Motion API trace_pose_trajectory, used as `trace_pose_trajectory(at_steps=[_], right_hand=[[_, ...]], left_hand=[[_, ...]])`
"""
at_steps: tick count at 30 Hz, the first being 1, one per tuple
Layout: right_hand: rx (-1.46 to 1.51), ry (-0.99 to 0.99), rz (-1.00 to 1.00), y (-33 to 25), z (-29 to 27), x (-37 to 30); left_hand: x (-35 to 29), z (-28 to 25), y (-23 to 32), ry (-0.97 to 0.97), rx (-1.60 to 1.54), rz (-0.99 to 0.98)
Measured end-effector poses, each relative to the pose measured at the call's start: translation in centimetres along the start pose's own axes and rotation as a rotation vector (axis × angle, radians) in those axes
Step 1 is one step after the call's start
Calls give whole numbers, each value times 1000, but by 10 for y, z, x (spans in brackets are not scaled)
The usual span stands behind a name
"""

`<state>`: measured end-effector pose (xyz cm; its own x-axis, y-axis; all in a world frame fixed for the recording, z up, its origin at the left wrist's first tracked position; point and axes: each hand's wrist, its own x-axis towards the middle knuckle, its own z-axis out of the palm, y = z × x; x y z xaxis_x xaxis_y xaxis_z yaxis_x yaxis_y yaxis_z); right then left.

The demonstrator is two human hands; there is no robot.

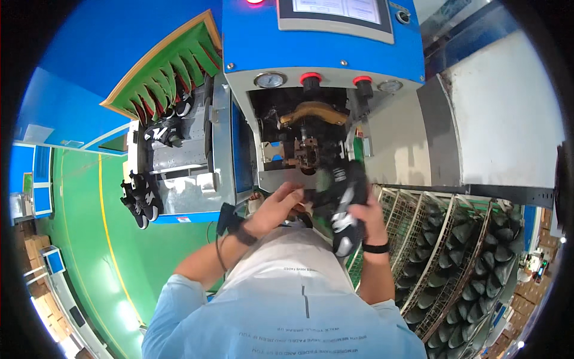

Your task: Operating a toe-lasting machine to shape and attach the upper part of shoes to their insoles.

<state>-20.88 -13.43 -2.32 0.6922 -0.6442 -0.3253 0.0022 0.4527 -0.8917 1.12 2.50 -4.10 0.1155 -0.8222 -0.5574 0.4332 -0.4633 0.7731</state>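
A black sneaker with white markings [347, 206] hangs toe-down before the machine's opening. My right hand [369, 216] is closed round its right side, thumb across the upper. My left hand [280, 208] is to the left of the sneaker, fingers curled together beside a dark, blurred part. What those fingers hold, if anything, is hidden. Just beyond both hands is the metal working head [307, 154] of the blue machine [251, 45], under a curved yellow-brown piece [314, 112].
At left, a metal stand [185, 188] carries several black-and-white sneakers [142, 200]. Behind it is a wood-framed rack with green flaps [164, 87]. At right, wire racks [412, 245] hold many dark, rounded pieces [472, 293]. Red-collared knobs [311, 81] project above the opening.
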Motion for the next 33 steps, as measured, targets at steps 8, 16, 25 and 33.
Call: trace_pose_trajectory(at_steps=[8,16,25,33], right_hand=[[-260,116,-53,-17,43,43],[-699,214,-177,-40,64,101],[-1606,239,-98,1,107,154],[-1674,397,-161,10,109,157]], left_hand=[[12,-12,-25,191,167,58],[12,-79,-72,314,433,-45],[14,-109,-91,374,215,-98],[7,-118,-63,503,410,-26]])
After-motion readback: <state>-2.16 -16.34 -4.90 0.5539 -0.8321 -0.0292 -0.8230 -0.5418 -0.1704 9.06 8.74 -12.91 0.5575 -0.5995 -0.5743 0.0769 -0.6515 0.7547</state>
